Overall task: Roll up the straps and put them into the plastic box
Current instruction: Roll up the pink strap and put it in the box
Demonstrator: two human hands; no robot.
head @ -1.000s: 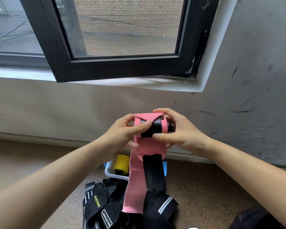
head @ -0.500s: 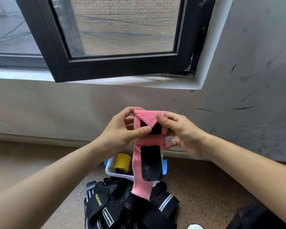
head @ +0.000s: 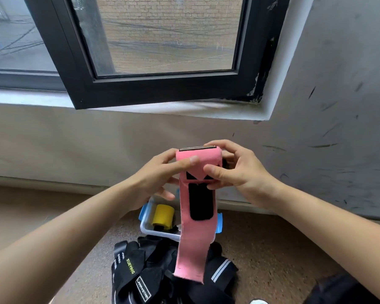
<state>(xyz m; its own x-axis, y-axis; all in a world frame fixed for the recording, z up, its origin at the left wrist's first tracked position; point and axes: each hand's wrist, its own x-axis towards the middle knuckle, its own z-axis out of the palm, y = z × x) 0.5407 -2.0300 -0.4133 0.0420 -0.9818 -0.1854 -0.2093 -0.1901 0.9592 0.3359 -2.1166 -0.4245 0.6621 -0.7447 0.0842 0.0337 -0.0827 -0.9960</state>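
A pink strap (head: 195, 218) with a black fastening patch is held rolled at its top by the left hand (head: 156, 178) and right hand (head: 235, 172), fingers closed on it; its tail hangs above the plastic box (head: 150, 231) on the floor.

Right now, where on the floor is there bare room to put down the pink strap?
Bare floor lies right of the plastic box, up to the wall. Another bare patch lies left of the box, beyond the left hand. In front of the box, black straps crowd the floor. Both hands hold the pink strap; right hand.
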